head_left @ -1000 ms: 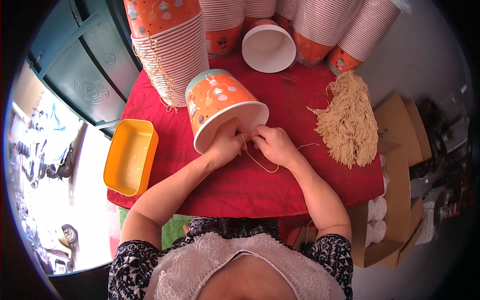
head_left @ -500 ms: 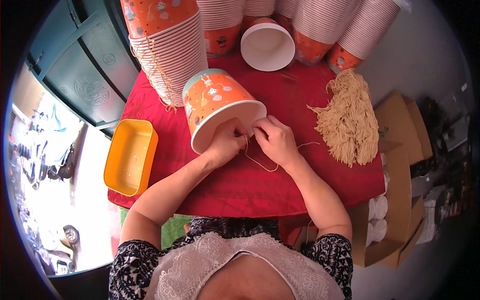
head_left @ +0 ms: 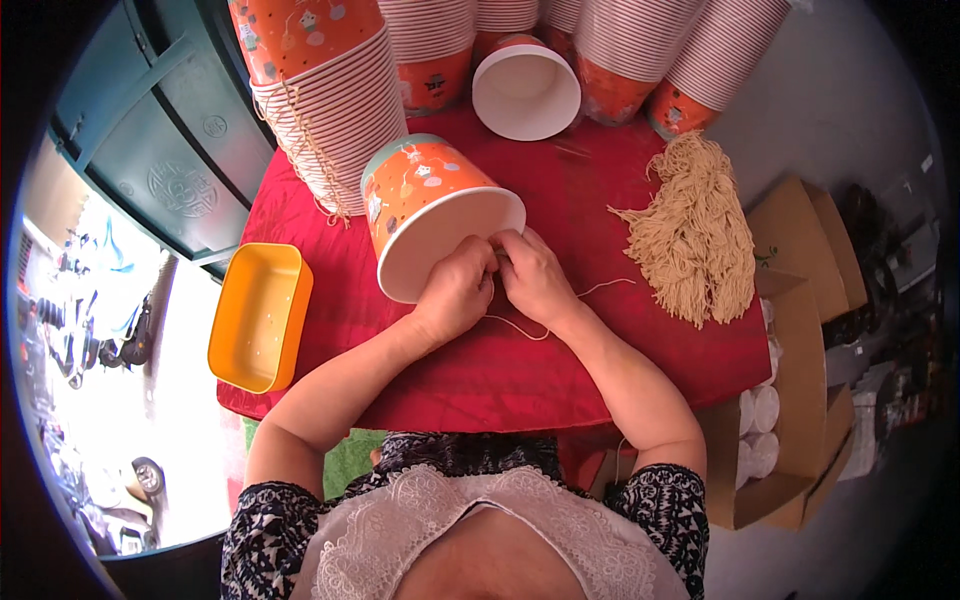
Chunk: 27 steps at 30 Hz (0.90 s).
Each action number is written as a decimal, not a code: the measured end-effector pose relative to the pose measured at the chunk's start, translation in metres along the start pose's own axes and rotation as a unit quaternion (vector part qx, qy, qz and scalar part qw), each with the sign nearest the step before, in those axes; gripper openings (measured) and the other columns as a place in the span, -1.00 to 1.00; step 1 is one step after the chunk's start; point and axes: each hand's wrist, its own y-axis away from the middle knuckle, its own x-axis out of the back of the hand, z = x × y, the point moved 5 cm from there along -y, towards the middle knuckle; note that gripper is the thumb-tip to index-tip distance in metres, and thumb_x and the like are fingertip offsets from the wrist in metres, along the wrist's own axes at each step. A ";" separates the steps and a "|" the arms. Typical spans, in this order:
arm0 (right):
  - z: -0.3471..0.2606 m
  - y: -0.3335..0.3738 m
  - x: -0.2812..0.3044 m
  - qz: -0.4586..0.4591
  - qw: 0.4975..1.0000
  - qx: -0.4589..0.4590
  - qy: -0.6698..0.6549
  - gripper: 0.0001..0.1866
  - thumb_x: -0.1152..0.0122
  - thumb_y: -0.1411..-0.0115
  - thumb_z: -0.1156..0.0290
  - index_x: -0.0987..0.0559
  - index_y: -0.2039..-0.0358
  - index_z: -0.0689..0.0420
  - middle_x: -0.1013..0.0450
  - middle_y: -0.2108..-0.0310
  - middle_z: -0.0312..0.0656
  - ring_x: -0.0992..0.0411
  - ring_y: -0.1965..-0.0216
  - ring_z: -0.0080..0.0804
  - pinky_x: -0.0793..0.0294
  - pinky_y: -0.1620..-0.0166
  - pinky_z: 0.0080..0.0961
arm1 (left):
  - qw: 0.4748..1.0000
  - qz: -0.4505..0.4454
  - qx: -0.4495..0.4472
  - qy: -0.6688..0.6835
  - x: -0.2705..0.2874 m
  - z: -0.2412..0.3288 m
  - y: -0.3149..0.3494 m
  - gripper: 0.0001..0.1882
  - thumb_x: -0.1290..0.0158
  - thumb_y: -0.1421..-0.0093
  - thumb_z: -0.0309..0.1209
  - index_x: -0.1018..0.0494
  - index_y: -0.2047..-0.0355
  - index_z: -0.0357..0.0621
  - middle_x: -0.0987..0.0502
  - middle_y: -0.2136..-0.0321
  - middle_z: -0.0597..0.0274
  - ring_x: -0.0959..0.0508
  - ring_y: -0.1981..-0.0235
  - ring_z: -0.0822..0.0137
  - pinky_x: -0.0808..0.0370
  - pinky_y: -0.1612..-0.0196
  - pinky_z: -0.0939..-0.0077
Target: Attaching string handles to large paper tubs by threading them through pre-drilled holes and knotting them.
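Observation:
An orange paper bucket [head_left: 425, 185] with cartoon prints lies tilted on its side, its white opening facing me. At the lower right of its rim, my left hand [head_left: 460, 287] is closed, with the fingers curled in front of the opening. My right hand [head_left: 535, 277] meets it there, its thumb and fingers pinched together. A thin beige string [head_left: 522, 331] runs from between my hands, loops below them and passes under my right wrist to a loose end on the right. The exact grip of the fingertips on the string is partly hidden.
A red cloth [head_left: 570, 385] covers the table. Tall stacks of paper buckets [head_left: 335, 120] line its far side, near another white-lined bucket [head_left: 527, 92]. A bundle of beige strings [head_left: 698, 235] lies right, a yellow tub [head_left: 262, 318] left. Cardboard boxes [head_left: 790, 400] stand beside the table.
My hands have come together at the bucket's rim, the right moving left to meet the left. The string's loop below them has been drawn up a little.

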 end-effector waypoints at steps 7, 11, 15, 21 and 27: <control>0.001 0.000 0.001 0.002 1.000 0.006 -0.004 -0.76 -0.02 -0.05 0.67 -0.46 0.22 0.26 -0.44 0.30 0.14 -0.41 0.20 0.15 -0.43 0.15 -0.08 | 0.993 0.017 -0.036 -0.110 0.001 0.010 0.000 -0.81 0.01 0.01 -0.65 -0.36 0.34 -0.24 -0.44 0.36 -0.06 -0.51 0.31 -0.09 -0.49 0.27 0.12; 0.003 0.000 -0.001 -0.009 1.000 0.000 0.001 -0.74 -0.03 -0.05 0.68 -0.46 0.21 0.26 -0.45 0.29 0.15 -0.41 0.19 0.15 -0.44 0.14 -0.08 | 0.981 0.019 -0.028 -0.191 0.000 0.003 0.003 -0.83 0.01 -0.04 -0.58 -0.34 0.31 -0.24 -0.43 0.37 -0.05 -0.51 0.34 -0.05 -0.50 0.30 0.13; 0.000 0.000 0.000 -0.003 1.000 0.004 0.012 -0.76 -0.11 -0.08 0.66 -0.49 0.21 0.23 -0.49 0.26 0.04 -0.47 0.19 0.03 -0.49 0.15 -0.20 | 0.971 0.022 -0.023 -0.236 0.000 -0.003 0.004 -0.84 0.01 -0.07 -0.53 -0.32 0.31 -0.26 -0.43 0.40 -0.06 -0.52 0.38 -0.02 -0.50 0.35 0.16; 0.001 -0.001 0.004 -0.001 1.000 0.014 -0.010 -0.72 -0.03 -0.12 0.67 -0.50 0.13 0.24 -0.47 0.22 0.09 -0.47 0.16 0.05 -0.50 0.12 -0.21 | 0.968 0.026 -0.034 -0.247 0.000 -0.001 0.004 -0.82 0.00 -0.10 -0.53 -0.29 0.29 -0.26 -0.45 0.41 -0.07 -0.52 0.43 -0.02 -0.49 0.40 0.17; 0.006 -0.001 0.003 -0.037 0.997 -0.012 -0.064 -0.70 -0.01 -0.17 0.67 -0.50 0.07 0.25 -0.46 0.19 0.10 -0.48 0.14 0.01 -0.50 0.10 -0.27 | 0.981 0.017 -0.027 -0.192 0.000 -0.005 0.004 -0.82 -0.02 -0.12 -0.52 -0.28 0.29 -0.25 -0.47 0.42 -0.08 -0.53 0.43 -0.07 -0.49 0.42 0.12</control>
